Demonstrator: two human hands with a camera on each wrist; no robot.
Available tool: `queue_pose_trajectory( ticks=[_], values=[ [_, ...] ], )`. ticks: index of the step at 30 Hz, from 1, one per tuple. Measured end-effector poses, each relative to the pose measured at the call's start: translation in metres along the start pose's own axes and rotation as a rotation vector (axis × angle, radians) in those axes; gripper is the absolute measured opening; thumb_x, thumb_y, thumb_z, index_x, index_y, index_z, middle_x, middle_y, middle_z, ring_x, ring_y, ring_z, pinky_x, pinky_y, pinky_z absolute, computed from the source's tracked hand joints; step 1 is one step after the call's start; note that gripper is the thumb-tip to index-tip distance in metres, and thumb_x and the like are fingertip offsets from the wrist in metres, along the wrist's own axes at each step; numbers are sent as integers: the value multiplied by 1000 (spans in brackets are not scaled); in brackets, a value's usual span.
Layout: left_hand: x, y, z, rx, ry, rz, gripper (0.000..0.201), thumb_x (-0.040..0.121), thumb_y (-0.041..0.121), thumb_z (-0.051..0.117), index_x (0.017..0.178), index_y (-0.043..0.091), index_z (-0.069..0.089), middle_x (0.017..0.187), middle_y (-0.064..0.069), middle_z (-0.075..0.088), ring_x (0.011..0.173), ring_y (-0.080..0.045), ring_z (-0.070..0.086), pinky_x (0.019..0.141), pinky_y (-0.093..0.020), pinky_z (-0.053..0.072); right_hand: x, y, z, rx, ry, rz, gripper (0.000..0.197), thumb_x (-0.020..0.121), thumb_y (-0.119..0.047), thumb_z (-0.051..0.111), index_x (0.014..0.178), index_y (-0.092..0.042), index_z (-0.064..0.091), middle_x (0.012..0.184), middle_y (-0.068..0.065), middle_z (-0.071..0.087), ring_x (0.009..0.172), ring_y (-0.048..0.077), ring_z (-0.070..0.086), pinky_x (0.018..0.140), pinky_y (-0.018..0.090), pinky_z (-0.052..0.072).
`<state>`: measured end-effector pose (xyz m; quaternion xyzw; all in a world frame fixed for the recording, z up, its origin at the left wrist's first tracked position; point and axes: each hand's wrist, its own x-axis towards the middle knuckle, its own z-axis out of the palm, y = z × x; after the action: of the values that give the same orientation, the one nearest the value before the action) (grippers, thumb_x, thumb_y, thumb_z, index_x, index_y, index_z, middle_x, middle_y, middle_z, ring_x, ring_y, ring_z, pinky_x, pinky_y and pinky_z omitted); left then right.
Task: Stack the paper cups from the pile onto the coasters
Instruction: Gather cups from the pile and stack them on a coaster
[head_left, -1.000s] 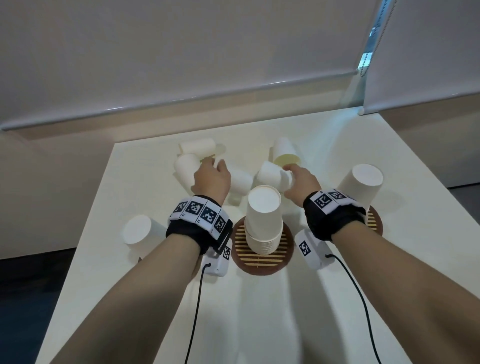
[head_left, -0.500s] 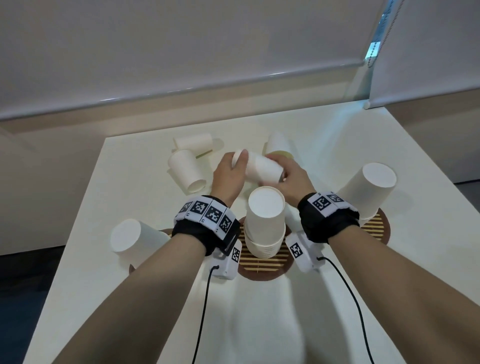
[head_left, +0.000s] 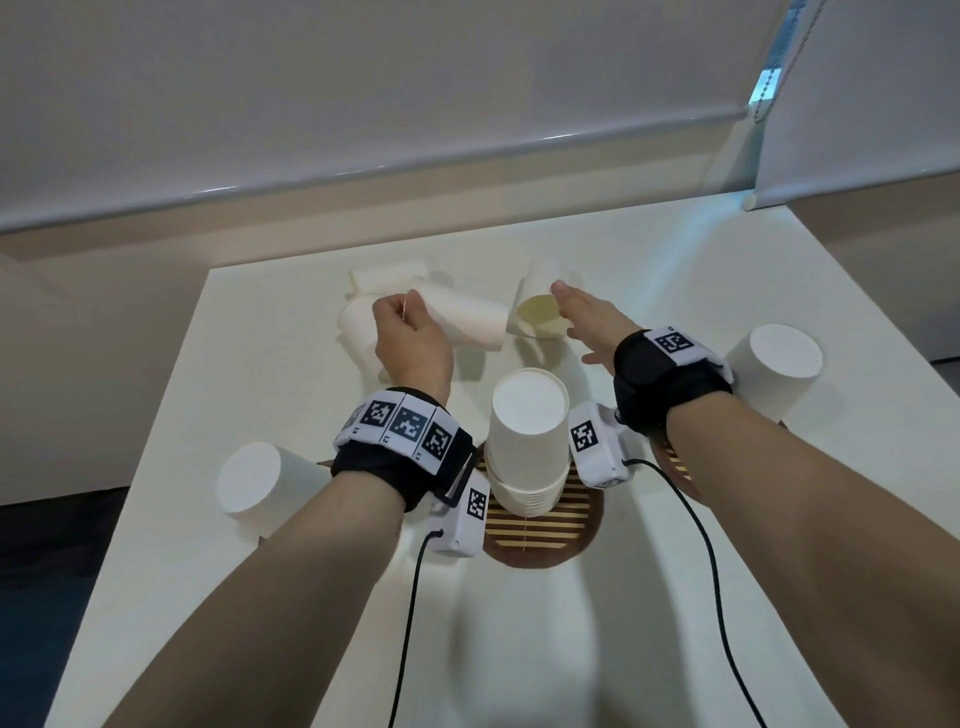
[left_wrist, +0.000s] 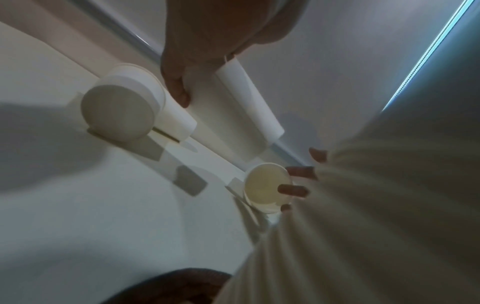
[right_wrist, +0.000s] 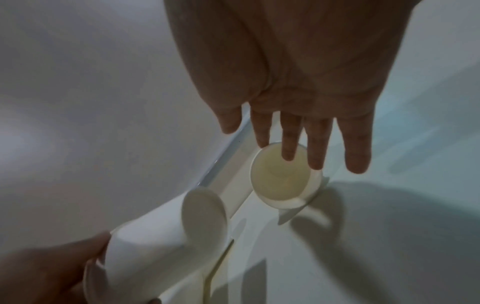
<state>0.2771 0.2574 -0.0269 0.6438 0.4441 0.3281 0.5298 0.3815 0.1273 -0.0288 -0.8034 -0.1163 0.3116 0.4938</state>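
Observation:
My left hand grips a white paper cup by its rim end and holds it sideways above the table; the same held cup shows in the right wrist view. My right hand is open, its straight fingers at the rim of a lying cup whose mouth faces me. Whether they touch it I cannot tell. Two more loose cups lie behind my left hand. A stack of upturned cups stands on the middle coaster.
A single upturned cup stands at the left, its coaster hidden by my arm. Another upturned cup stands on the right coaster. The white table meets a wall ledge behind the pile. Wrist-camera cables trail over its near part.
My right hand has let go of the cup that both hands held and has moved right to the open-mouthed cup. My left hand keeps that cup and has carried it left.

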Motion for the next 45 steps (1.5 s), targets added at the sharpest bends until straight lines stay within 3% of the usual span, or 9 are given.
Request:
queue_pose_trajectory(
  ticks=[6,11,16,21,25,29,36,40,45],
  values=[
    [-1,4,-3,-30,-27,-59,38,101,41,31,99,9,51,98,-2,53,105,-29,55,100,-42,43,-6,4,-1,117,221,-40,49,88,-39,59,130,-15,56,136,0,55,126,17,50,101,26,37],
    [-8,31,-25,-131,-58,-74,50,74,46,75,101,12,50,101,-4,59,93,-25,60,89,-41,53,-20,-7,-10,3,470,-79,20,78,-14,71,97,-10,74,102,8,72,85,15,60,76,18,41],
    [-15,63,-56,-49,-128,22,67,66,31,83,113,15,39,108,-3,52,102,-27,59,88,-42,53,-52,-35,-19,72,615,-314,9,82,-5,63,87,-13,63,86,1,62,78,14,55,60,-5,39],
    [-33,92,-86,143,-377,142,91,65,20,83,134,25,24,118,-8,48,110,-29,55,98,-45,48,-100,-71,-35,252,762,-578,25,83,-3,59,75,-25,51,78,-6,60,67,-5,57,64,-1,40],
    [-60,117,-102,366,-680,253,112,64,13,85,144,30,9,132,-13,43,111,-26,53,99,-36,46,-141,-93,-32,357,631,-687,33,85,1,57,77,-29,48,78,-14,58,74,-3,57,71,7,46],
    [-87,130,-107,422,-905,258,109,67,3,82,143,31,9,93,8,47,75,-4,52,54,-12,46,-173,-99,-12,222,347,-644,33,86,2,56,79,-29,53,80,-6,62,78,10,60,77,16,47],
    [-110,131,-109,510,-852,351,116,65,11,82,147,33,4,113,0,50,96,-18,59,83,-25,49,-215,-87,24,-10,-94,-384,24,96,-22,49,119,-16,49,88,14,65,73,22,60,68,29,48],
    [-115,132,-118,573,-815,382,107,61,28,86,145,28,20,118,-1,48,109,-19,53,90,-28,47,-210,-72,15,274,-38,-282,33,93,-5,48,125,-14,46,87,12,58,74,23,56,68,30,47],
    [-110,149,-117,524,-742,427,55,73,32,79,120,18,54,109,-7,59,74,-20,58,55,-26,50,-193,-55,-1,666,144,-124,37,95,2,36,130,-1,44,115,19,50,100,32,51,69,33,46]
  ],
)
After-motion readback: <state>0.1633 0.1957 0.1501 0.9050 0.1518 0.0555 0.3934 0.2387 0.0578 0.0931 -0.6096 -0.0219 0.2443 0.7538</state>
